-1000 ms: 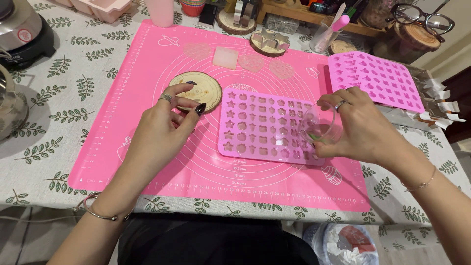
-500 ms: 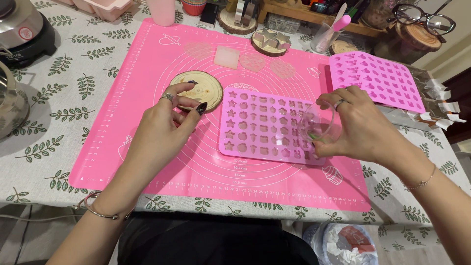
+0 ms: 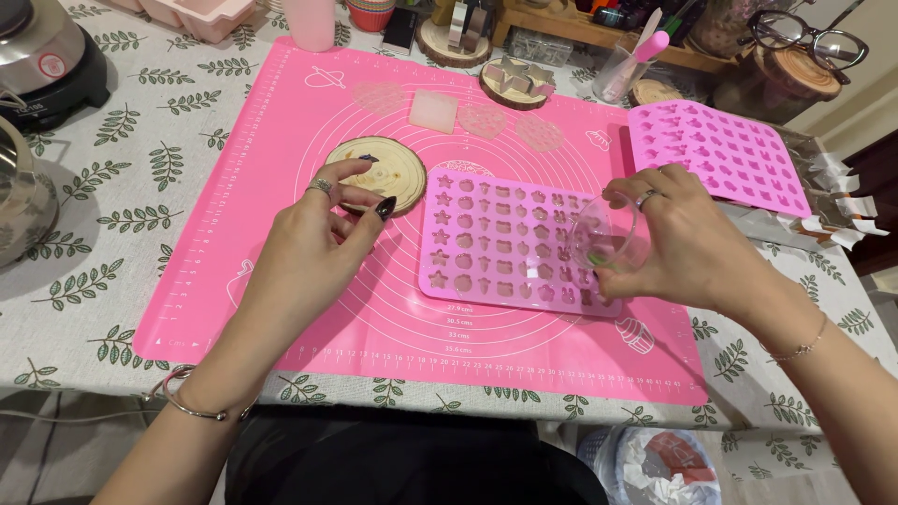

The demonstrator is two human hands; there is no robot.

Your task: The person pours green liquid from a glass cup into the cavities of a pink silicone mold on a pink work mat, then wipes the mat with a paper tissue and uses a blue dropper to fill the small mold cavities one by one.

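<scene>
My right hand (image 3: 697, 248) grips a small clear plastic cup (image 3: 608, 234), tipped on its side over the right end of a pink silicone mould (image 3: 496, 248) with rows of small shaped cavities. A bit of green shows at the cup's lower rim. My left hand (image 3: 313, 238) rests on the pink baking mat (image 3: 309, 122), fingers loosely curled and apart, with the index finger over the edge of a round wooden disc (image 3: 388, 168). I see nothing in that hand. A small dark piece lies on the disc.
A second pink mould (image 3: 720, 154) lies at the back right. Behind the mat stand a wood slice with metal cutters (image 3: 517, 79), a clear cup with a pink spatula (image 3: 636, 61) and a pink cup (image 3: 309, 23). A black appliance (image 3: 37, 56) sits at the far left.
Both hands stay almost where they were. The cup in my right hand looks tipped slightly more, with its mouth showing more clearly.
</scene>
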